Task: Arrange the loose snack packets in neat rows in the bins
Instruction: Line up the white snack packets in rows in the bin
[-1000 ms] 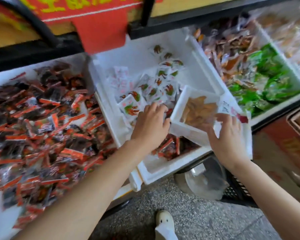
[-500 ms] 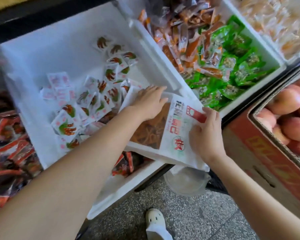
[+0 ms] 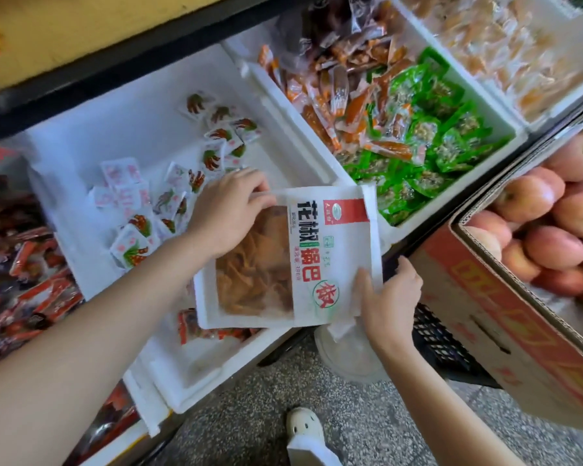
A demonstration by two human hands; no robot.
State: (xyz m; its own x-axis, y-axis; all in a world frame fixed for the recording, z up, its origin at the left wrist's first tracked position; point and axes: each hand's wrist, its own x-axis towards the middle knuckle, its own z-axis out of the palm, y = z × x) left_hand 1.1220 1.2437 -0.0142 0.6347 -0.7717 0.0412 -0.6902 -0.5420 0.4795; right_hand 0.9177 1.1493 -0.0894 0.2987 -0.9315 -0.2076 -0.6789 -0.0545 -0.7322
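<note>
White snack bag [image 3: 320,264] held in two hands over the near right corner of a foam bin [image 3: 142,136].

Fingers [image 3: 249,183] of the left hand [image 3: 229,210] curl over the bag's far left edge, while the thumb [image 3: 364,280] of the right hand [image 3: 389,297] pinches its near right corner, so both hands grasp the one bag. It lies nearly flat, with its long axis running away from the person, the red-label end pointing far and the clear window on the left. Roughly twenty small white packets [image 3: 132,245] lie scattered in the bin beneath it. Two more white bins [image 3: 468,72] of packets stand to the right, next to one cardboard box [image 3: 485,297] of apples [image 3: 525,196].
</note>
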